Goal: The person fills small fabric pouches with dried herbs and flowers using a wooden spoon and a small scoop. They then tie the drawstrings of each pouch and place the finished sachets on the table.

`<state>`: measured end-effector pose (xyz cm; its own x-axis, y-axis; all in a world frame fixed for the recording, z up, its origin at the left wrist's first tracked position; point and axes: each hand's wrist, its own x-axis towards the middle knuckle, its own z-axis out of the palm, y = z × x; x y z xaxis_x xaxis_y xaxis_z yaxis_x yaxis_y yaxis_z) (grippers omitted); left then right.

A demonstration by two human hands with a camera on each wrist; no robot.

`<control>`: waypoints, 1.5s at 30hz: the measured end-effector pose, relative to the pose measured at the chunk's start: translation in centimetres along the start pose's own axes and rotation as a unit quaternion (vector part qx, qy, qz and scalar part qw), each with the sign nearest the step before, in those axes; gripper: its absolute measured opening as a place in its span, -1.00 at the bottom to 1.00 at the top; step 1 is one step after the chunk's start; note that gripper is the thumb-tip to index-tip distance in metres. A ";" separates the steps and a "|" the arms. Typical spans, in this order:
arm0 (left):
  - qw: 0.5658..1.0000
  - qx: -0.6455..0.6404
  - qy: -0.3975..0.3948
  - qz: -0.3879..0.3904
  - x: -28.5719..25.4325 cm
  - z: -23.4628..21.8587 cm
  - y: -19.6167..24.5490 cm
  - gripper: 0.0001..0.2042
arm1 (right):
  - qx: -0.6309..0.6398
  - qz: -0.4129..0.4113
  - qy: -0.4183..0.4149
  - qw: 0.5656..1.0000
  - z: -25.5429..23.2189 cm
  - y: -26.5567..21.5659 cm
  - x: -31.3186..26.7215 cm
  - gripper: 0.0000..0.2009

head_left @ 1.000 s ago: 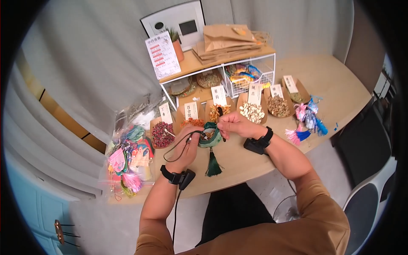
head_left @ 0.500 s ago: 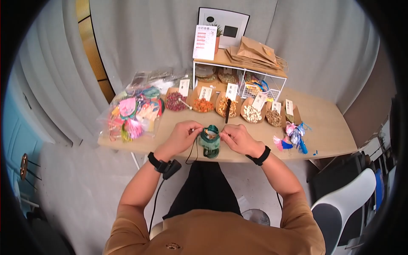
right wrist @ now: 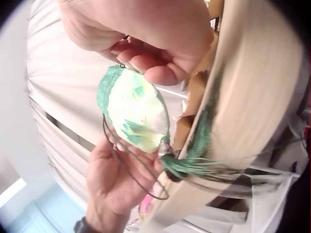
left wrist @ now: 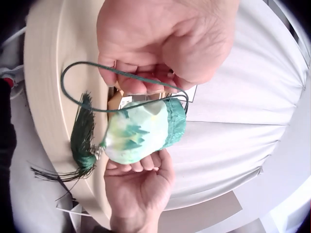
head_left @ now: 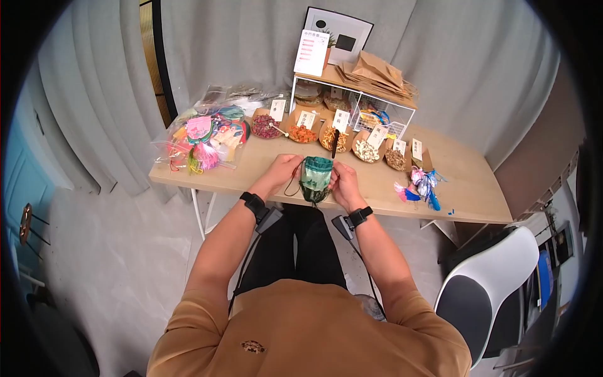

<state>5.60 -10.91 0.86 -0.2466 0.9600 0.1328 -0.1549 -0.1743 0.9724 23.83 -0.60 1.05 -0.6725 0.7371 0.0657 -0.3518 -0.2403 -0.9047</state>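
A green and white drawstring pouch [head_left: 316,171] hangs between both hands above the front edge of the table. Its gathered dark green top is uppermost, and a dark green tassel [left wrist: 83,133] dangles from its lower tip. At the pouch's left, my left hand [head_left: 284,171] pinches the thin dark cord [left wrist: 62,85], which droops in a loop. My right hand [head_left: 345,182] has its fingers curled at the other side of the pouch's neck, pinching the cord there. The pouch's contents are hidden in all views.
Behind the pouch, a row of labelled paper trays holds dried petals [head_left: 266,127], orange pieces [head_left: 303,134] and pale slices [head_left: 365,151]. A clear bag of colourful pouches [head_left: 204,141] lies left, tasselled pouches [head_left: 425,185] right. A shelf carries paper bags [head_left: 377,70]. A chair [head_left: 490,283] stands right.
Earlier the pouch's mouth was open and showed its filling; now its green side faces the head view. The right hand has left the rim, and both hands have come nearer the body.
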 end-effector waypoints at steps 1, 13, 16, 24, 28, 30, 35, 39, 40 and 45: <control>1.000 -0.013 0.002 0.004 0.2 0.0 -0.6 -0.67 | -0.003 0.003 0.000 1.000 -0.5 0.6 0.4 -0.60; 0.978 -0.185 0.094 0.030 -0.5 0.0 -3.1 -0.74 | 0.078 -0.047 0.034 0.995 -1.9 1.9 0.4 -0.69; 0.969 -0.208 0.128 0.044 -0.8 0.4 -2.7 -0.74 | 0.116 -0.043 0.033 0.992 -2.3 2.1 0.7 -0.70; 0.983 0.139 0.109 0.055 -1.5 0.6 -3.3 -0.66 | 0.225 -0.001 0.112 0.968 -2.3 0.2 0.2 -0.75; 0.987 0.094 0.117 0.055 -1.0 0.6 -3.8 -0.63 | 0.253 0.008 0.077 0.964 -3.3 0.8 0.1 -0.74; 0.983 0.142 0.099 0.055 -1.2 0.5 -3.6 -0.64 | 0.308 0.007 0.067 0.949 -3.6 1.1 0.0 -0.75; 0.981 0.161 0.087 0.064 -1.4 0.6 -3.4 -0.65 | 0.260 0.033 0.089 0.961 -2.7 0.6 -0.3 -0.67; 0.984 0.143 0.095 0.043 -1.6 0.6 -3.4 -0.65 | 0.253 0.031 0.053 0.965 -2.8 0.8 -0.2 -0.63; 0.984 0.136 0.104 0.043 -1.7 0.7 -3.3 -0.65 | 0.260 0.034 0.051 0.964 -2.7 0.6 -0.2 -0.63; 0.986 0.121 0.113 0.023 -2.0 0.5 -3.2 -0.65 | 0.286 0.049 0.003 0.957 -3.1 0.7 0.0 -0.64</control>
<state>7.07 -12.18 -2.39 -0.4584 0.8747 0.1575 0.0870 -0.1322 0.9874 25.63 1.16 -0.86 -0.7165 0.6975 -0.0116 -0.5880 -0.6129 -0.5278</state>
